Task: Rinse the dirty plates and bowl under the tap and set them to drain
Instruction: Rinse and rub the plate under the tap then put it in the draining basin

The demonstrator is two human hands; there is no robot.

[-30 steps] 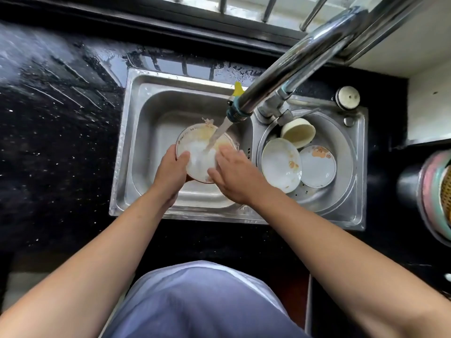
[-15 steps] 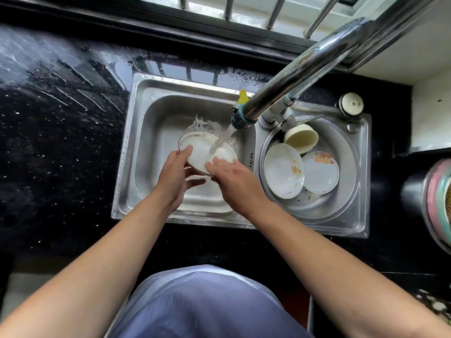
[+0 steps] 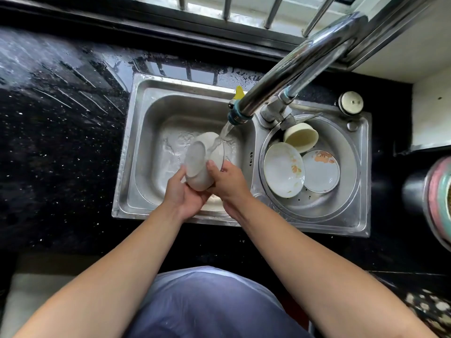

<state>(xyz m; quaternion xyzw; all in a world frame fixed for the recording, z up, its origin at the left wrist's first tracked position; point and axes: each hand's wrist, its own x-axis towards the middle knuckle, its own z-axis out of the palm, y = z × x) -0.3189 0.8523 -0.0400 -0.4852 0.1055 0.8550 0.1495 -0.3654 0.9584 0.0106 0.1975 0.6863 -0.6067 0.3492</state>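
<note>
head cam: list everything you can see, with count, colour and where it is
sink: 1, steel, two basins, set in the counter
counter: 1, black speckled, wet, around the sink
tap: 1, chrome, running into the left basin
held dish: 1, white, tilted under the stream, left basin
plates: 2, white with orange marks, overlapping in the round right basin
cup: 1, cream, on its side behind the plates
round cap: 1, cream, sink's back right corner
window bars: several, metal, top edge
left hand: 1, gripping the dish from below
right hand: 1, on the dish's right side
</note>
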